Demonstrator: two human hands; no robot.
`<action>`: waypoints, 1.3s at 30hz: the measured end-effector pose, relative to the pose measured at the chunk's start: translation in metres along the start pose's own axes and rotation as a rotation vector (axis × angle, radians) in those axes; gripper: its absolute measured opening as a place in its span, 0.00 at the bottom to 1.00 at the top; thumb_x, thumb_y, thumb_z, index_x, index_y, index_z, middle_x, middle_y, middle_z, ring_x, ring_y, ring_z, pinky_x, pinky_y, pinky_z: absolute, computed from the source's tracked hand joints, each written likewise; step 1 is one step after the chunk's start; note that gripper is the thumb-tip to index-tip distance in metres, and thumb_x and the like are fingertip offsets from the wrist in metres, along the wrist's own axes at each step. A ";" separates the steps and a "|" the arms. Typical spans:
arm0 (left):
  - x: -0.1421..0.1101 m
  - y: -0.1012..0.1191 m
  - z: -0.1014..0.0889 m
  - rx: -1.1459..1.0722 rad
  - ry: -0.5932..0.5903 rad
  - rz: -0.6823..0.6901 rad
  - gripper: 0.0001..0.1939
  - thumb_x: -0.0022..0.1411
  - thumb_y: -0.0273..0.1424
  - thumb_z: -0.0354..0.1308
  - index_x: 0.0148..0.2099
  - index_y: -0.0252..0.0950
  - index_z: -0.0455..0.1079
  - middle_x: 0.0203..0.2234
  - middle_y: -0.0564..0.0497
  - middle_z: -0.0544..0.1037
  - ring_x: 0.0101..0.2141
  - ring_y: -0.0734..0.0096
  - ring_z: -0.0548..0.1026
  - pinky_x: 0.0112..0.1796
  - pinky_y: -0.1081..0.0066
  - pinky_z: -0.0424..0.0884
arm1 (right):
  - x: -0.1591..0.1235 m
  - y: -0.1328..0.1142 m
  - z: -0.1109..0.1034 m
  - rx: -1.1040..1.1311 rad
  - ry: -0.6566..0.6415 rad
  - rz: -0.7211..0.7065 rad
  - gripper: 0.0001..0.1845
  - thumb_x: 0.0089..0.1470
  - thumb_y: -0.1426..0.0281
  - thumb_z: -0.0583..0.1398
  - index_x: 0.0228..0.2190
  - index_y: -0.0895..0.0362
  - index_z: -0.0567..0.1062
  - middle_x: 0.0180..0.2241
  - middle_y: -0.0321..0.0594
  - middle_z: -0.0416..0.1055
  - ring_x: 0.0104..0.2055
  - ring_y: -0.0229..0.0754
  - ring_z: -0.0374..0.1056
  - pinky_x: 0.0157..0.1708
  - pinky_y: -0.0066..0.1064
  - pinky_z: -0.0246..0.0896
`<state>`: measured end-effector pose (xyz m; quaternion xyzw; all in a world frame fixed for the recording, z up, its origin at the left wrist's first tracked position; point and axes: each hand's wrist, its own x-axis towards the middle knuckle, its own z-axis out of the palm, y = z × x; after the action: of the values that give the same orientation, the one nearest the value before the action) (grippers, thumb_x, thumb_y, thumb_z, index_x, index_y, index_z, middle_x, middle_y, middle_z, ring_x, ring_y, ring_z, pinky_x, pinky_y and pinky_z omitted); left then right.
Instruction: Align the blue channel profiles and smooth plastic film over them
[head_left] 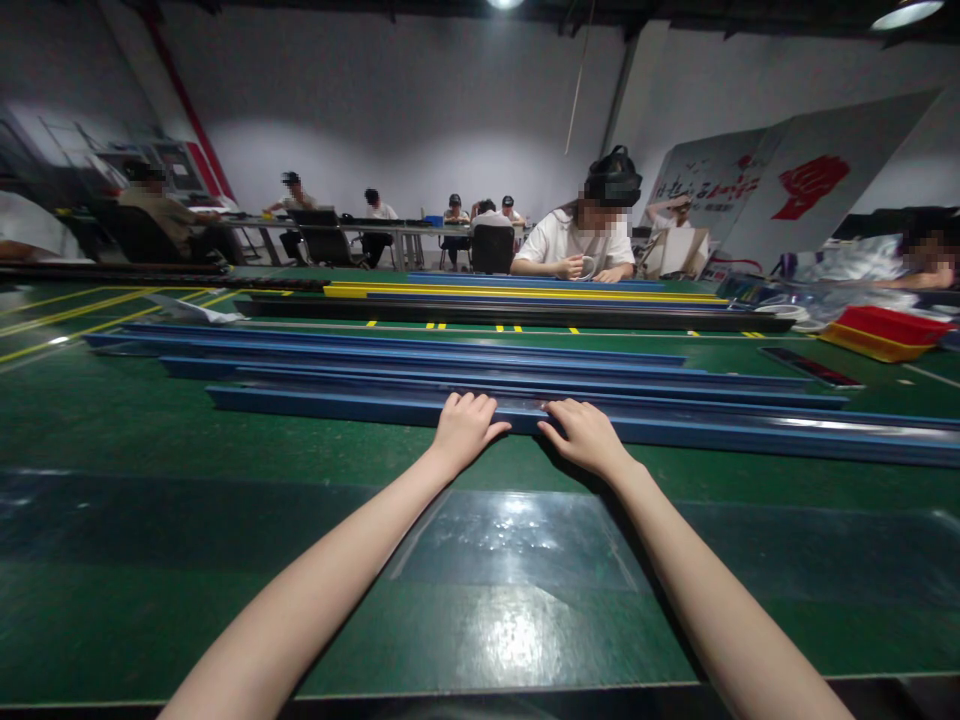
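Observation:
Both hands are on the nearest of several long blue channel-shaped rails (330, 407), which lies crosswise on the green tabletop (225, 610). My left hand (465, 432) has its fingers hooked over the rail's near wall, the thumb pointing right along it. A short gap to the right, my right hand (583, 433) grips the same wall, thumb pointing left. The fingertips are partly hidden inside the channel. Just beyond, more blue rails (420, 346) lie roughly parallel to it. On my side of the rail, a clear plastic sheet (517, 545) spreads flat between my forearms.
Farther back lie a black rail (525, 313) and a yellow rail (480, 290). To the right are a dark phone-like slab (814, 367) and red and yellow trays (889, 328). Across the table sits a person (577, 240) in white, holding a ring-shaped item.

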<state>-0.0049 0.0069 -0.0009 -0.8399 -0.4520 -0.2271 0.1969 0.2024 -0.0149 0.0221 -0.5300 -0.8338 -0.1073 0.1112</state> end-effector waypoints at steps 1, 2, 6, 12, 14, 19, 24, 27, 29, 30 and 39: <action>0.000 0.000 0.000 0.002 -0.001 0.000 0.17 0.58 0.45 0.51 0.36 0.34 0.67 0.31 0.47 0.75 0.34 0.64 0.68 0.34 0.66 0.55 | 0.000 0.000 0.000 -0.002 0.001 -0.002 0.17 0.58 0.62 0.47 0.40 0.57 0.69 0.40 0.45 0.71 0.43 0.42 0.64 0.40 0.30 0.51; 0.000 0.000 0.000 0.004 -0.002 0.001 0.17 0.58 0.45 0.51 0.36 0.34 0.67 0.31 0.47 0.75 0.34 0.64 0.68 0.34 0.66 0.55 | 0.000 0.000 0.001 -0.005 0.003 -0.002 0.17 0.58 0.62 0.47 0.40 0.57 0.69 0.40 0.45 0.71 0.43 0.42 0.64 0.40 0.30 0.51; 0.000 0.000 0.000 0.002 0.001 0.001 0.17 0.59 0.45 0.51 0.36 0.35 0.67 0.31 0.48 0.75 0.33 0.64 0.69 0.34 0.66 0.55 | 0.000 0.000 0.001 -0.012 0.007 -0.003 0.17 0.58 0.62 0.47 0.39 0.57 0.69 0.40 0.45 0.71 0.42 0.42 0.64 0.39 0.30 0.51; 0.000 0.000 0.000 -0.002 0.003 0.001 0.17 0.59 0.45 0.50 0.36 0.35 0.67 0.30 0.48 0.75 0.33 0.64 0.68 0.34 0.66 0.55 | -0.001 0.000 0.001 -0.012 0.009 -0.010 0.17 0.58 0.62 0.47 0.39 0.58 0.69 0.39 0.45 0.71 0.42 0.42 0.64 0.39 0.30 0.51; 0.000 0.000 -0.001 0.001 0.003 0.001 0.17 0.59 0.45 0.50 0.35 0.35 0.67 0.30 0.48 0.75 0.33 0.64 0.68 0.34 0.66 0.55 | -0.001 0.000 0.001 -0.011 0.011 -0.012 0.17 0.58 0.62 0.47 0.39 0.58 0.69 0.40 0.45 0.71 0.42 0.42 0.64 0.39 0.30 0.51; 0.000 0.000 -0.001 0.002 0.004 0.001 0.17 0.59 0.45 0.50 0.36 0.35 0.67 0.30 0.48 0.75 0.33 0.64 0.68 0.34 0.66 0.55 | -0.001 -0.001 0.000 -0.008 0.014 -0.012 0.17 0.58 0.62 0.47 0.39 0.58 0.69 0.40 0.45 0.72 0.42 0.42 0.65 0.39 0.30 0.52; 0.000 -0.001 -0.001 0.010 0.006 0.003 0.17 0.59 0.45 0.50 0.36 0.34 0.67 0.30 0.48 0.75 0.33 0.64 0.69 0.33 0.66 0.55 | -0.001 0.000 0.000 -0.014 0.022 -0.011 0.17 0.58 0.62 0.47 0.39 0.58 0.70 0.40 0.44 0.72 0.42 0.42 0.65 0.39 0.30 0.52; 0.000 -0.001 0.000 0.007 0.007 0.000 0.18 0.59 0.45 0.50 0.36 0.34 0.66 0.30 0.48 0.75 0.33 0.64 0.69 0.33 0.66 0.55 | -0.001 0.000 0.001 -0.017 0.023 -0.013 0.17 0.58 0.62 0.47 0.39 0.58 0.70 0.40 0.44 0.72 0.42 0.42 0.65 0.39 0.30 0.52; 0.000 -0.001 0.000 0.003 0.001 -0.001 0.18 0.59 0.45 0.50 0.36 0.34 0.66 0.30 0.48 0.75 0.33 0.64 0.69 0.34 0.66 0.55 | -0.001 0.000 0.001 -0.019 0.019 -0.015 0.17 0.58 0.62 0.47 0.39 0.58 0.70 0.40 0.44 0.72 0.42 0.42 0.65 0.39 0.29 0.52; 0.000 -0.001 0.000 0.002 -0.004 -0.001 0.18 0.59 0.45 0.50 0.35 0.34 0.66 0.30 0.48 0.75 0.33 0.64 0.69 0.34 0.66 0.54 | -0.001 0.000 0.001 -0.020 0.017 -0.017 0.17 0.58 0.62 0.47 0.39 0.58 0.70 0.40 0.44 0.72 0.42 0.42 0.65 0.39 0.29 0.52; 0.001 -0.001 -0.001 -0.004 -0.022 -0.012 0.18 0.59 0.46 0.50 0.36 0.34 0.67 0.31 0.48 0.75 0.34 0.64 0.69 0.34 0.66 0.54 | -0.001 -0.001 0.000 -0.019 0.005 -0.006 0.16 0.58 0.62 0.48 0.39 0.58 0.70 0.40 0.45 0.72 0.41 0.42 0.65 0.39 0.29 0.52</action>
<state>-0.0054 0.0073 0.0001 -0.8399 -0.4588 -0.2199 0.1887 0.2020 -0.0156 0.0215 -0.5283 -0.8340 -0.1168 0.1081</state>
